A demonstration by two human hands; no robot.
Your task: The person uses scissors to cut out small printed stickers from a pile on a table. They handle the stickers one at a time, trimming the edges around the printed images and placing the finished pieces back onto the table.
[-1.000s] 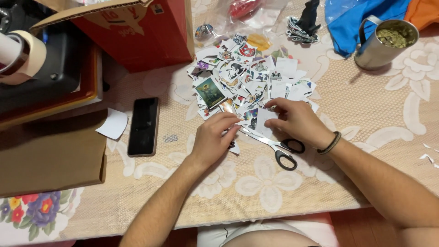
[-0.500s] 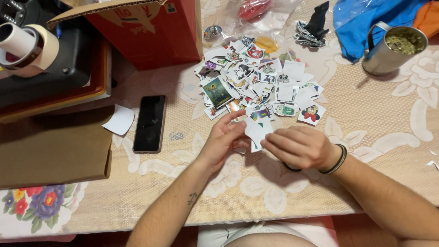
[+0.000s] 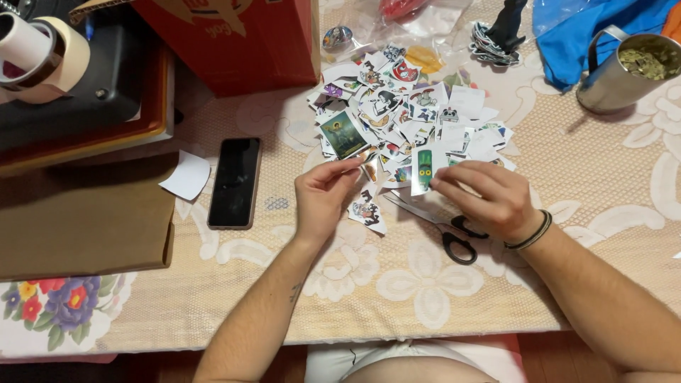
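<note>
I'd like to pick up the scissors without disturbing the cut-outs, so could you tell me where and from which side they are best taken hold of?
Probably by the black loop handles of the scissors, coming from the near table edge. The handles lie clear on the tablecloth, beside the right hand, while the blades point up-left under the pile of cut-out pictures.

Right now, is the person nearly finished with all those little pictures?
Hard to say. Many small cut-out pictures already lie in a pile on the tablecloth, and the scissors are put down beside it. In hand: the right hand pinches a card with a green figure, and the left hand pinches something small I can't make out. Left: the pile looks loose and unsorted.
</note>
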